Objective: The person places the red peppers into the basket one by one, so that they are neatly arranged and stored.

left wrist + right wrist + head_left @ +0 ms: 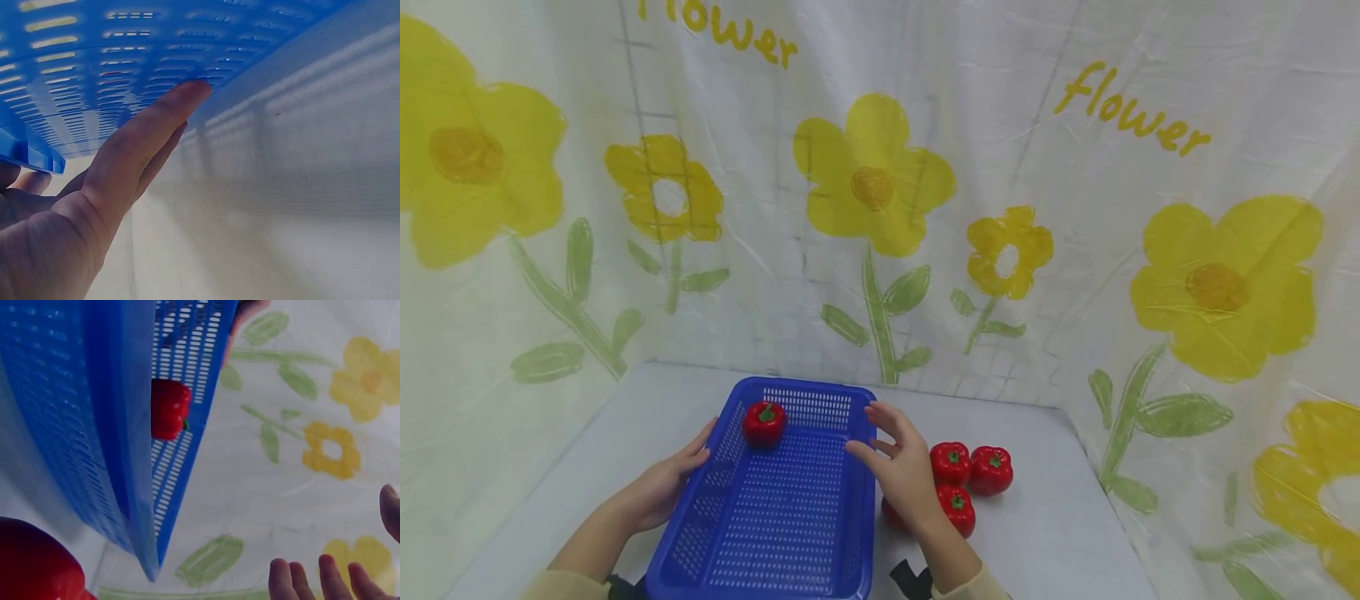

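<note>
A blue slotted plastic basket [790, 500] has one red bell pepper [765, 423] in its far left corner. My left hand [662, 487] is at the basket's left side, its fingertips right at the rim. In the left wrist view, straight fingers [134, 147] lie along the slotted outer wall. Over the right rim is my right hand [901, 462], fingers apart and nothing in its grasp. Its spread fingertips [328, 575] stand away from the basket in the right wrist view. More red bell peppers [991, 470] sit beside that hand, one partly hidden behind it.
A white-covered table [1060, 517] bears everything. Behind and at both sides hangs a white curtain [760, 300] printed with yellow flowers. A black object [912, 578] shows beneath the right forearm at the near edge.
</note>
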